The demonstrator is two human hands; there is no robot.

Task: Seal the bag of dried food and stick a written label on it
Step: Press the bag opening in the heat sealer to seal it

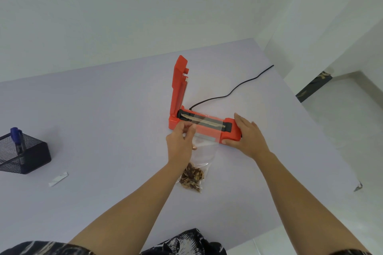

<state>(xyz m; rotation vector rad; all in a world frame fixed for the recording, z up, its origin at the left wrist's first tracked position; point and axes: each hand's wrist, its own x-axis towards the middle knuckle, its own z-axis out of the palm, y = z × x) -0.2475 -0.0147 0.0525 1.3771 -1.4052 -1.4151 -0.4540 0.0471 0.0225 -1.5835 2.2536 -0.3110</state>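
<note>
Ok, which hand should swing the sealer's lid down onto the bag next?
Probably the right hand: it only steadies the sealer, while the left hand pinches the bag in place across the sealing strip. The raised lid stands nearer the left, though.

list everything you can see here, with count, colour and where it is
sealer: 1, orange, table centre, arm raised
cord: 1, black, runs from sealer to table's far edge
bag: 1, clear, open end across the sealer's strip
dried food: 1 heap, brown, in the bag's near end
mesh holder: 1, black, table's left
marker: 1, blue, standing in the holder
label strip: 1, white, flat near the holder
table: 1, pale lilac
left hand: 1, pinches bag at sealer
right hand: 1, grips sealer's right end
</note>
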